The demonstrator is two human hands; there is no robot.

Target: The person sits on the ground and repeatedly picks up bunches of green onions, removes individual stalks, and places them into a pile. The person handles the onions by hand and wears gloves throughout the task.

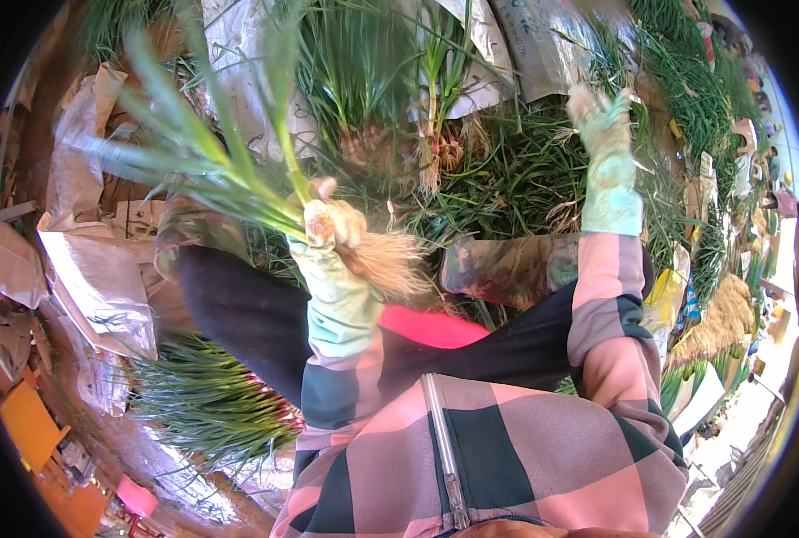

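My left hand (329, 228), in a soiled pale green glove, is closed around a bunch of green onions (265, 181). Their leaves fan towards the upper left, slightly blurred, and the pale roots hang out to the right of my fist. My right hand (601, 114), gloved the same way, is stretched out at the upper right over scattered leaves, with its fingers apart and blurred; I see nothing held in it. Between the hands, trimmed green leaves (513, 175) cover the ground. Upright bunches of onions with reddish bulbs (366, 141) stand beyond them.
My bent legs (245, 296) frame the work area. A stacked pile of onions (224, 397) lies at the lower left, beside white woven sacks (103, 289). More sacks (554, 47) lie ahead. Heaps of greens (688, 87) line the right side, with people farther off.
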